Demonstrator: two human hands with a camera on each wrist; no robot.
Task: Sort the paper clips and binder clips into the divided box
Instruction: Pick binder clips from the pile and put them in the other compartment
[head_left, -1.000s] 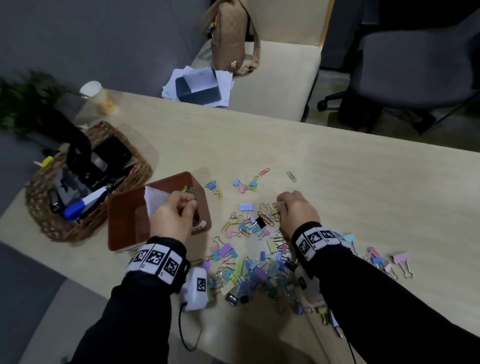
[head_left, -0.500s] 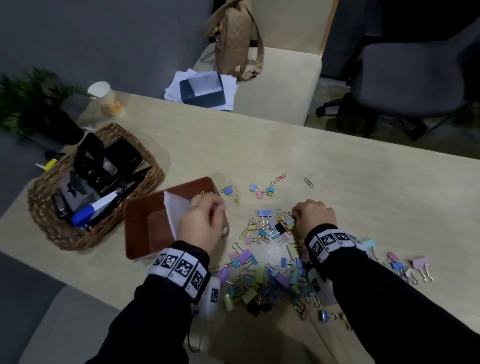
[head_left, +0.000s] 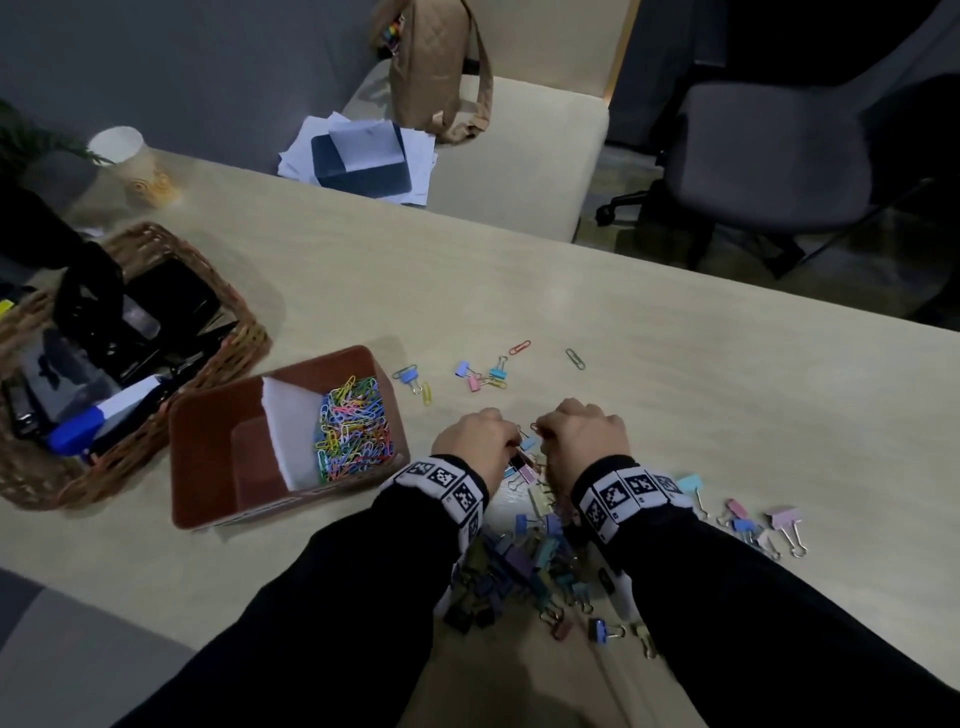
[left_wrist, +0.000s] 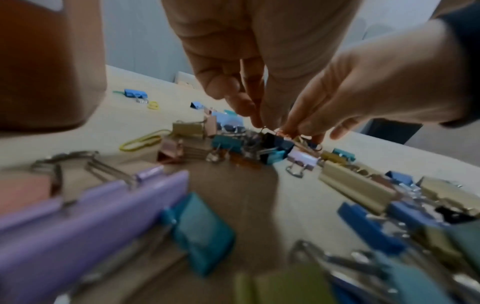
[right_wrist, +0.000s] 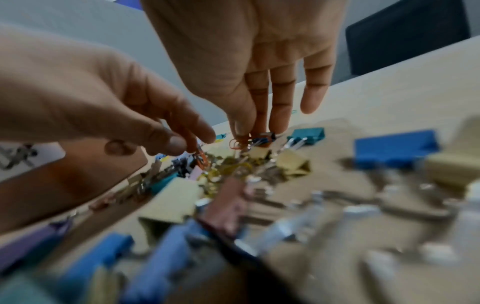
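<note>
Paper clips (head_left: 353, 428), coloured wire, heaped in the right compartment of the brown divided box (head_left: 208, 457); left compartment seemingly bare. Mixed pile of pastel metal binder clips (head_left: 524, 561) on the pale wooden tabletop (head_left: 675, 395), just right of the box. Left hand (head_left: 475, 441) pinching an orange paper clip (right_wrist: 201, 158); right hand (head_left: 582, 439) pinching another. Likely snag: wire hooked in clip handles, dragging binder clips along. Woven basket (head_left: 228, 306) left of box, clear of the path.
</note>
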